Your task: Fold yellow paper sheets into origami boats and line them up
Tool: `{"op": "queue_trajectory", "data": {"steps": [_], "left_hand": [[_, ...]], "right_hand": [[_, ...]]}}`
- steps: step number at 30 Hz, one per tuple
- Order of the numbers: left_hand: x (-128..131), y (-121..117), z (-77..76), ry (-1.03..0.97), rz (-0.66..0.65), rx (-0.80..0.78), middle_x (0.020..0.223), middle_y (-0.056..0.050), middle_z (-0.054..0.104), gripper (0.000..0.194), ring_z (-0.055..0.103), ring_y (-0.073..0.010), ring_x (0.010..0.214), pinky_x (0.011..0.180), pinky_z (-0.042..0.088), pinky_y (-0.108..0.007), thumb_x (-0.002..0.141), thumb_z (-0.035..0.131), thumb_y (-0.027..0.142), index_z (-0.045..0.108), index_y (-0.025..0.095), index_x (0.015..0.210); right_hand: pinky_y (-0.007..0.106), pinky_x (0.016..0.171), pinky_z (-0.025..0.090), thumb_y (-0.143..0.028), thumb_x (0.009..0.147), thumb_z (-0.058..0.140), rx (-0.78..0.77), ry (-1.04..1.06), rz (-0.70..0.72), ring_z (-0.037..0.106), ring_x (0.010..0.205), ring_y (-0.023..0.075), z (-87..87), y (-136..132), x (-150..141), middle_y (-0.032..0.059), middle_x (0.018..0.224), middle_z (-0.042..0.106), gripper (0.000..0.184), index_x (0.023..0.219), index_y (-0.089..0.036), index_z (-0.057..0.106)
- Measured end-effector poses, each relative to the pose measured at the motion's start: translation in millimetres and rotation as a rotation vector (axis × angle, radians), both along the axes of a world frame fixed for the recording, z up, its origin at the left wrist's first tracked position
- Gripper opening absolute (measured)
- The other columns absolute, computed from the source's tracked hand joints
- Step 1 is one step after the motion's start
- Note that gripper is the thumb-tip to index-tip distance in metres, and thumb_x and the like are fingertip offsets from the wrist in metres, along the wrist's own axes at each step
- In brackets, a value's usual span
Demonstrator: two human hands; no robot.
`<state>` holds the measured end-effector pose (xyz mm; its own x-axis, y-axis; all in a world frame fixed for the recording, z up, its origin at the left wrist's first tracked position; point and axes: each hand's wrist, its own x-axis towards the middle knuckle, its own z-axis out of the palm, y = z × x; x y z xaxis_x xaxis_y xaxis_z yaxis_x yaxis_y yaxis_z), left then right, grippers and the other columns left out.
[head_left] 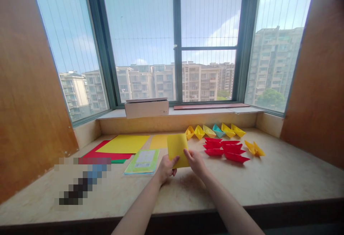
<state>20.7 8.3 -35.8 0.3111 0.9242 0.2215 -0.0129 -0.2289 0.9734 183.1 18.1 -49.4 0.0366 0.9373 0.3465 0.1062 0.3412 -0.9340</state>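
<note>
Carefully, my left hand (pixel 166 168) and right hand (pixel 195 162) pinched a yellow paper rectangle (pixel 177 150) between fingers and thumbs, tilting it up above the stone sill (pixel 268 181), so it stayed clear of the nearby red paper boats (pixel 224 149).

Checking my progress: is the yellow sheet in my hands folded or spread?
Probably folded: the yellow paper in the left hand and right hand is far smaller than the flat yellow sheet nearby, though no crease shows.

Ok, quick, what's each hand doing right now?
Left hand: closed, holding the yellow paper.
Right hand: closed, holding the same sheet.
</note>
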Motion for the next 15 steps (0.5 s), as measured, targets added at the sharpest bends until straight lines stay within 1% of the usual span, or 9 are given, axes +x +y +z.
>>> {"op": "queue_trajectory", "data": {"steps": [3,6,8,9,11,13,15], "left_hand": [[-2.8,-1.1,-4.0,-0.012,-0.059,-0.022,0.059,0.004,0.056,0.049,0.033,-0.0040,0.032,0.033,0.030,-0.021,0.078,0.065,0.061,0.058,0.014,0.090],[-4.1,-1.7,-3.9,-0.011,-0.107,-0.031,0.065,0.002,0.058,0.049,0.036,-0.0044,0.034,0.035,0.032,-0.021,0.080,0.064,0.059,0.058,0.014,0.096],[-4.6,-2.3,-3.1,-0.006,-0.133,-0.034,0.066,0.002,0.058,0.050,0.036,-0.0043,0.035,0.036,0.033,-0.021,0.080,0.064,0.059,0.058,0.013,0.098],[-4.9,-2.9,-2.9,-0.003,-0.147,-0.036,0.066,0.002,0.058,0.051,0.036,-0.0040,0.035,0.036,0.033,-0.021,0.080,0.064,0.060,0.058,0.012,0.098],[-5.6,-4.6,-3.4,0.010,-0.178,-0.045,0.062,0.003,0.055,0.052,0.035,-0.0037,0.035,0.036,0.032,-0.020,0.079,0.065,0.061,0.058,0.011,0.095],[-6.2,-6.6,-4.6,0.031,-0.213,-0.058,0.055,0.005,0.051,0.053,0.035,-0.0042,0.034,0.034,0.029,-0.019,0.077,0.066,0.062,0.058,0.011,0.089],[-6.0,-8.8,-5.1,0.055,-0.244,-0.072,0.051,0.006,0.048,0.053,0.036,-0.0050,0.033,0.033,0.028,-0.018,0.076,0.067,0.062,0.058,0.011,0.087]], "right_hand": [[0.020,0.029,0.029,-0.073,0.077,0.052,-0.064,-0.005,0.048,0.042,0.032,0.0099,-2.9,-1.2,2.6,-0.0027,0.044,0.050,0.060,0.058,-0.016,0.058],[0.020,0.026,0.026,-0.074,0.074,0.055,-0.085,0.028,0.062,0.038,0.028,0.0089,-3.5,-2.2,2.0,-0.0047,0.041,0.048,0.059,0.061,-0.017,0.057],[0.020,0.025,0.026,-0.076,0.072,0.056,-0.089,0.053,0.079,0.037,0.028,0.0090,-2.7,-2.8,1.9,-0.0044,0.041,0.049,0.060,0.063,-0.017,0.058],[0.021,0.026,0.028,-0.077,0.072,0.055,-0.087,0.068,0.089,0.039,0.028,0.0096,-1.9,-3.2,2.4,-0.0034,0.042,0.050,0.062,0.064,-0.016,0.059],[0.022,0.032,0.036,-0.080,0.076,0.048,-0.071,0.106,0.103,0.047,0.034,0.0121,0.4,-3.8,5.0,0.0000,0.048,0.057,0.066,0.069,-0.016,0.062],[0.025,0.042,0.045,-0.080,0.081,0.040,-0.041,0.152,0.099,0.058,0.046,0.0157,3.5,-3.9,9.6,0.0042,0.059,0.065,0.069,0.078,-0.015,0.064],[0.027,0.051,0.050,-0.079,0.082,0.040,-0.010,0.189,0.081,0.064,0.059,0.0189,6.5,-3.1,14.8,0.0069,0.071,0.070,0.067,0.084,-0.016,0.065]]}}
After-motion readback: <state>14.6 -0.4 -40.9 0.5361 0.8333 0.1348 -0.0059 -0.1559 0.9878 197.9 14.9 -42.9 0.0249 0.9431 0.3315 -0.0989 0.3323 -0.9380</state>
